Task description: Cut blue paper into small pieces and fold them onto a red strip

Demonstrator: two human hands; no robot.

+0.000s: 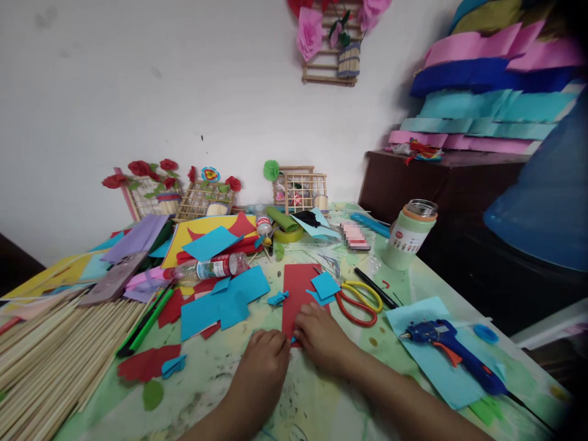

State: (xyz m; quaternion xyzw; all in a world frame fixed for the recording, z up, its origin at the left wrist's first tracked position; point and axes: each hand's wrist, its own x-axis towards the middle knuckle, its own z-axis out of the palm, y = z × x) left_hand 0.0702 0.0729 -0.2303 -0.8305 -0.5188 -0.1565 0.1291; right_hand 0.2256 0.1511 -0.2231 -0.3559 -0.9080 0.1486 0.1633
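Note:
A red paper sheet (pixel 296 288) lies upright in front of me at the middle of the table. My left hand (pixel 267 361) is closed at its lower left edge, fingers curled. My right hand (pixel 320 337) rests on the sheet's lower right, fingers bent together. A tiny bit of blue paper shows between the two hands; the fingertips hide most of it. Blue paper squares (pixel 326 285) lie on the sheet's right edge, beside scissors (pixel 361 303) with red and yellow handles. A small crumpled blue piece (pixel 278 298) sits at the sheet's left edge.
Bamboo sticks (pixel 68 349) and a green cutter (pixel 149 321) lie left, with blue paper (pixel 225 303) and a plastic bottle (pixel 215 266) nearer the middle. A blue glue gun (pixel 454 352) rests on light blue paper at right. A green jar (pixel 408 236) stands behind it.

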